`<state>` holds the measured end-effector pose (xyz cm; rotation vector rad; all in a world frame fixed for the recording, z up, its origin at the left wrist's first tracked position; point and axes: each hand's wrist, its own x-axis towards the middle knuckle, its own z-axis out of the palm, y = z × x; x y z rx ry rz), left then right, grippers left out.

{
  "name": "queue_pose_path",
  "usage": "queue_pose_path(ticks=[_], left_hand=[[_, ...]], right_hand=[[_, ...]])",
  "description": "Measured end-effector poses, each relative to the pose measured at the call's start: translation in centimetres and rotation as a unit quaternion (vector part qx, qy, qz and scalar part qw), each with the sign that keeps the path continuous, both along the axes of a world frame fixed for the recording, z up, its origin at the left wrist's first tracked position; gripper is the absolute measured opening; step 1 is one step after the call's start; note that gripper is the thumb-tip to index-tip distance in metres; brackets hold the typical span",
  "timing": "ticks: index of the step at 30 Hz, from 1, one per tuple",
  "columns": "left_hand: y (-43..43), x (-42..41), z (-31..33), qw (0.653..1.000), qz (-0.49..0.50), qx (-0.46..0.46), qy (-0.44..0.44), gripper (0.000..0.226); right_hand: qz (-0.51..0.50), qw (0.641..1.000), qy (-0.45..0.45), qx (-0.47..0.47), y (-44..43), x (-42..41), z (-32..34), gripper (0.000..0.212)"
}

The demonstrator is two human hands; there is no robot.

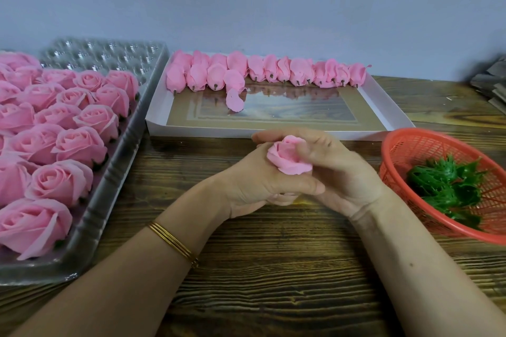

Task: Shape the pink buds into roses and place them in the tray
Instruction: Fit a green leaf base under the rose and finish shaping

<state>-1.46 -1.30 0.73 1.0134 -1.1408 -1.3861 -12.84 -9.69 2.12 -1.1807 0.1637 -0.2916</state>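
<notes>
Bud [289, 157], where is it?
– Up over the table [273, 268], in the middle, held between both hands. Its top is pink and a bit open, like a little rose.
– What does the left hand [254, 186] do?
– It holds the bud from under, with the thumb across the front just below the petals. The stem end is hidden inside the hands. Gold bangles [175, 241] sit on that wrist.
– And the right hand [336, 172]?
– It grips the bud's right side and top. Its fingers are blurry, so I can't tell how each one lies.
– Where is the tray [90, 227]?
– On the left. It is clear plastic, with roses [68, 145] in rows. Its left side is cut off, so I can't count them.
– More buds?
– Yes, buds [262, 71] lie in a row at the far end of the white box [273, 133]. One pink piece [235, 100] lies loose in front of them. Petal or bud, it is hard to tell.
– And on the right?
– A red basket [405, 150] with green leaves [449, 183] inside, cut off at the edge. Far behind it is a grey pile [490, 85], mostly out of view
</notes>
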Motion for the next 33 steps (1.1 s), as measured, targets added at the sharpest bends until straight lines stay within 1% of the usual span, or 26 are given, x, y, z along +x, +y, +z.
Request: queue_pose_path(ticks=[2, 3, 4, 6, 7, 8, 10, 12, 14, 21, 26, 29, 33], left_hand=[[-0.1, -0.2, -0.1, 0.999, 0.044, -0.004, -0.012, 0.024], [-0.2, -0.2, -0.2, 0.997, 0.068, -0.008, -0.020, 0.024], [-0.3, -0.3, -0.3, 0.995, 0.090, -0.010, -0.029, 0.025], [-0.4, -0.3, -0.4, 0.991, 0.125, -0.018, -0.054, 0.030], [-0.4, -0.3, -0.4, 0.988, 0.134, -0.026, -0.069, 0.029], [-0.4, -0.3, -0.4, 0.986, 0.142, -0.031, -0.079, 0.025], [-0.5, -0.2, -0.6, 0.984, 0.154, -0.033, -0.086, 0.014], [-0.5, -0.1, -0.6, 0.983, 0.163, -0.030, -0.084, 0.022], [-0.5, -0.2, -0.6, 0.983, 0.164, -0.032, -0.079, 0.018], [-0.5, -0.3, -0.5, 0.981, 0.170, -0.036, -0.082, 0.026], [-0.5, -0.2, -0.6, 0.980, 0.174, -0.039, -0.085, 0.024], [-0.6, -0.1, -0.6, 0.980, 0.175, -0.035, -0.093, 0.023], [-0.7, -0.3, -0.6, 0.978, 0.184, -0.033, -0.091, 0.026]], right_hand=[[-0.028, 0.999, 0.003, 0.041, 0.0, 0.0, 0.1, 0.064], [-0.052, 0.998, 0.012, 0.036, 0.1, 0.0, 0.2, 0.064], [-0.078, 0.997, 0.022, 0.019, 0.2, 0.1, 0.1, 0.061], [-0.126, 0.991, 0.036, -0.011, 0.4, 0.3, 0.0, 0.044], [-0.142, 0.989, 0.039, -0.012, 0.5, 0.3, -0.1, 0.041], [-0.151, 0.988, 0.039, -0.008, 0.6, 0.4, -0.1, 0.043], [-0.159, 0.987, 0.038, 0.002, 0.7, 0.4, 0.0, 0.048], [-0.165, 0.986, 0.039, 0.009, 0.8, 0.5, 0.0, 0.047], [-0.171, 0.984, 0.045, 0.015, 0.8, 0.6, -0.1, 0.041], [-0.180, 0.981, 0.041, 0.055, 0.8, 1.0, -0.2, 0.033], [-0.189, 0.979, 0.043, 0.070, 1.0, 1.1, -0.1, 0.037], [-0.185, 0.980, 0.041, 0.054, 1.0, 1.1, -0.1, 0.040], [-0.172, 0.983, 0.047, 0.038, 1.0, 1.0, -0.2, 0.027]])
